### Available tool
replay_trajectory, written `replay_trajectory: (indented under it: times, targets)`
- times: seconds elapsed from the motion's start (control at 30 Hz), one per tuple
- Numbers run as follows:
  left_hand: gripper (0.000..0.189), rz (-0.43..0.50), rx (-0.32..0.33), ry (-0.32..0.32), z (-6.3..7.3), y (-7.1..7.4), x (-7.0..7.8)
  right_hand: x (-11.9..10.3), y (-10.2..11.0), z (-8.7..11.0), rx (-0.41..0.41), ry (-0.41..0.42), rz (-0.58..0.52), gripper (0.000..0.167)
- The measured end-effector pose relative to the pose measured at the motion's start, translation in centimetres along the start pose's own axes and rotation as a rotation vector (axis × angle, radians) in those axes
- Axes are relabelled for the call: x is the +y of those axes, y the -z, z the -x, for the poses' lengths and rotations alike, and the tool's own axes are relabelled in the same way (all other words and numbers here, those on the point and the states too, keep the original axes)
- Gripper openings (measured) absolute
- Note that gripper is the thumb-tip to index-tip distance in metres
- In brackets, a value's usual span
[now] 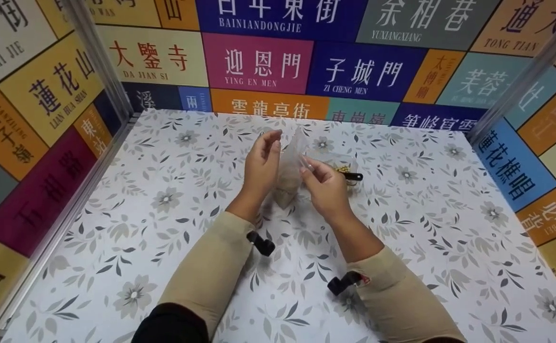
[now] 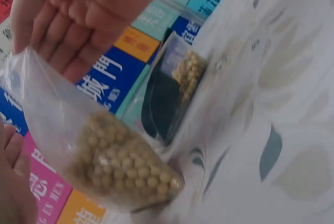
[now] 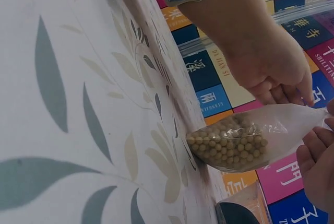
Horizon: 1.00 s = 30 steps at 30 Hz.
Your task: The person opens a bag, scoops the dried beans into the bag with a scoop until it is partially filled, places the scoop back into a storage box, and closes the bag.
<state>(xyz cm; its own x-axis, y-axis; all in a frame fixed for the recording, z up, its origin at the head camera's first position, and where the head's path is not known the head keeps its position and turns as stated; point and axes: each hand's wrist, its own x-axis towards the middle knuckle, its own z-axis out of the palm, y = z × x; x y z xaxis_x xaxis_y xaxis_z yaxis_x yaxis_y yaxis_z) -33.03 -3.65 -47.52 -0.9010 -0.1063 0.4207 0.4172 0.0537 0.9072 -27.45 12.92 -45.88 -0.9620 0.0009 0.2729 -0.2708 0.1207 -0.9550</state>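
Between the two hands stands a clear plastic bag (image 1: pixel 288 178), its lower part filled with round, soybean-like beans (image 2: pixel 130 169). Its corner touches the table in the right wrist view. My right hand (image 1: pixel 324 188) pinches the upper end of the bag with thumb and fingers; the same hand (image 2: pixel 88 15) fills the top of the left wrist view. Beside the bag, my left hand (image 1: pixel 261 159) has loosely bent fingers, close to its upper edge. The left hand (image 3: pixel 274 72) also shows from the side; whether its fingertips touch the plastic cannot be told.
Behind the right hand lies a clear pouch or container holding yellow beans (image 2: pixel 188 75), with a black scoop-like piece (image 2: pixel 162 101) at it. Its black handle (image 1: pixel 352 176) juts rightward. A floral cloth (image 1: pixel 163 200) covers the table, and sign-printed walls (image 1: pixel 259 64) enclose it.
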Motion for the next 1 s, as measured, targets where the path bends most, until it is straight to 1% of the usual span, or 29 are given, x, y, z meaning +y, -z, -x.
replay_trajectory:
  times: [0.07,0.13,0.17,0.27,0.33,0.43,0.5,0.6,0.67,0.87,0.93,1.0]
  targets:
    - [0.037,-0.016,-0.028,0.061,-0.3,0.4,-0.6,0.1,-0.2,0.0,-0.006,0.012,-0.011,0.032]
    - [0.042,-0.006,-0.089,0.119,-0.4,0.7,-1.0,0.2,-0.3,0.1,-0.022,0.022,-0.009,0.032]
    - [0.044,0.007,-0.123,0.138,-0.4,0.8,-1.1,0.2,-0.3,0.1,-0.037,0.028,-0.013,0.032]
    - [0.047,0.041,-0.195,0.171,-0.3,1.0,-1.0,0.3,-0.3,0.3,-0.068,0.035,-0.023,0.030]
    - [0.048,0.063,-0.212,0.173,-0.3,1.1,-0.6,0.2,-0.4,0.4,-0.087,0.039,-0.033,0.029]
    - [0.047,0.052,-0.197,0.164,-0.4,1.3,0.0,-0.1,-0.4,0.4,-0.107,0.046,-0.030,0.027]
    - [0.047,0.062,-0.189,0.159,-0.4,1.5,0.2,-0.3,-0.5,0.5,-0.129,0.054,-0.035,0.027]
    - [0.046,0.093,-0.182,0.151,-0.3,1.8,0.5,-0.6,-0.5,0.6,-0.146,0.054,-0.043,0.025]
    - [0.044,0.122,-0.165,0.151,-0.2,2.0,0.7,-0.7,-0.4,0.6,-0.148,0.047,-0.053,0.025]
    - [0.023,0.161,-0.068,0.158,0.3,3.2,1.0,-0.6,0.1,0.4,-0.100,-0.003,-0.088,0.024]
    - [0.018,0.173,-0.058,0.163,0.6,3.9,1.1,-0.5,0.4,0.3,-0.086,-0.019,-0.104,0.025]
    - [0.016,0.179,-0.063,0.168,0.9,4.6,1.3,-0.4,0.7,0.1,-0.078,-0.031,-0.107,0.026]
